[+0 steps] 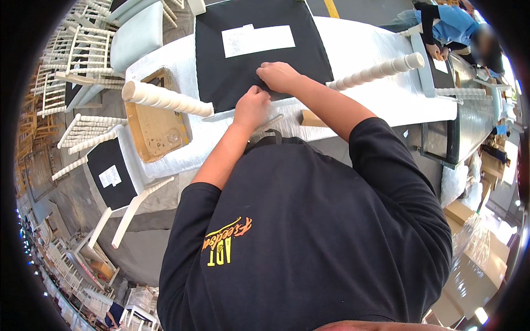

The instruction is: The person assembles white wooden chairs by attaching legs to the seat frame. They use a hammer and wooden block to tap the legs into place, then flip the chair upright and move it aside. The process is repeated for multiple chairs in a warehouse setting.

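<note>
The person's left hand (253, 110) and right hand (279, 76) work close together on the black cloth (212, 60), which covers the underside of an upturned chair seat. The cloth is directly under the fingers and spreads ahead of them. The fingers of both hands are bent and narrow; whether they pinch the cloth or hold some small thing, I cannot tell.

As far as I can judge, much of the work is done: the cloth lies over the seat, and a white paper label (258, 41) is on it, ahead of the fingers. One turned leg (168, 100) stands out to the left of the fingers and another turned leg (378, 71) to their right. What is left is probably the part near the close edge, where the fingers are; its fastening is not clear to see.

Well to the left of the fingers, a wooden tray (157, 132) lies on the table with white wrapping (367, 41).
</note>
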The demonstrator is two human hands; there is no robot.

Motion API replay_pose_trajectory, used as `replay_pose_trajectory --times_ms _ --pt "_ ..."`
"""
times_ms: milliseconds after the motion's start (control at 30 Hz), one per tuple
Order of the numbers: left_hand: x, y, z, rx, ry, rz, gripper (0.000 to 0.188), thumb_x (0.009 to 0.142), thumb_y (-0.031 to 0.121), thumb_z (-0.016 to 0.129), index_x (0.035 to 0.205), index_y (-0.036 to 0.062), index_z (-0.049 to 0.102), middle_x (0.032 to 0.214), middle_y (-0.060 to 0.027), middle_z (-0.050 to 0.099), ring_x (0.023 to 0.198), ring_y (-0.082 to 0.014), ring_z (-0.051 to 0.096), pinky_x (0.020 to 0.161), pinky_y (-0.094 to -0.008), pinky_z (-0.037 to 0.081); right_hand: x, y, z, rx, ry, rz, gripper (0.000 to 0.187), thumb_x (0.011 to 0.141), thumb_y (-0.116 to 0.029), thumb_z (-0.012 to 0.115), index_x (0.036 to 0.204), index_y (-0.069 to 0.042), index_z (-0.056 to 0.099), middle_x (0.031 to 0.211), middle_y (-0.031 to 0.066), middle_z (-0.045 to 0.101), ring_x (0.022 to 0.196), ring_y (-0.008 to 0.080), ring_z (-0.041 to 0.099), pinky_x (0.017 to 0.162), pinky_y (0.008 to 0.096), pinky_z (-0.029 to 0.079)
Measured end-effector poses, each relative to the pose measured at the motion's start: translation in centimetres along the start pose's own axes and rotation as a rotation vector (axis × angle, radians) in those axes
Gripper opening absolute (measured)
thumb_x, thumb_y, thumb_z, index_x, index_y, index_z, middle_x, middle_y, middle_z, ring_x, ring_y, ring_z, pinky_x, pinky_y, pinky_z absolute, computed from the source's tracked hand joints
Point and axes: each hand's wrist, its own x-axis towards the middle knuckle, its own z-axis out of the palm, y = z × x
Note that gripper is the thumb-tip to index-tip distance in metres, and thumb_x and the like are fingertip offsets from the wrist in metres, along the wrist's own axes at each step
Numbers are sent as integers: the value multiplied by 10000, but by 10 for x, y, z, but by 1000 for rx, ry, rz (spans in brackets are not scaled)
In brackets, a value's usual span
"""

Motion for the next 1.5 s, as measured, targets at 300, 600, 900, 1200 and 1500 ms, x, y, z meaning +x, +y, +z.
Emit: replay_pose_trajectory --times_ms 300,600,900,1200,1500 --pt "4 -5 1 10 -25 21 89 871 92 763 950 52 762 968 -105 677 842 -322 703 758 -428 566 -2 14 0 197 -29 112 179 877 -147 633 972 -16 709 989 176 739 948 354 719 820 441 575" --pt "0 6 4 115 11 64 10 872 90 702 872 82 709 940 -79 643 873 -315 700 759 -455 579 -75 15 -26 876 -127 503 156 959 -177 607 935 -31 656 757 22 629 629 134 645 603 322 524" --pt "6 1 1 138 -111 0 90 898 132 725 969 80 709 1004 -88 651 922 -329 700 799 -456 564 -79 10 -10 898 -153 529 195 914 -191 596 915 -21 691 762 38 641 635 156 654 590 323 502" --pt "7 -3 2 154 -138 -5 104 908 158 715 990 97 697 1033 -90 649 932 -340 697 803 -472 566 -70 8 -7 656 -288 456 236 896 -193 595 949 1 720 753 106 668 616 203 671 624 372 524" --pt "7 -3 2 141 -138 -16 105 910 164 707 1000 109 700 1037 -88 646 929 -334 700 801 -474 567 -60 8 -4 549 -338 508 253 879 -212 607 931 4 728 718 131 676 613 230 685 651 392 549"
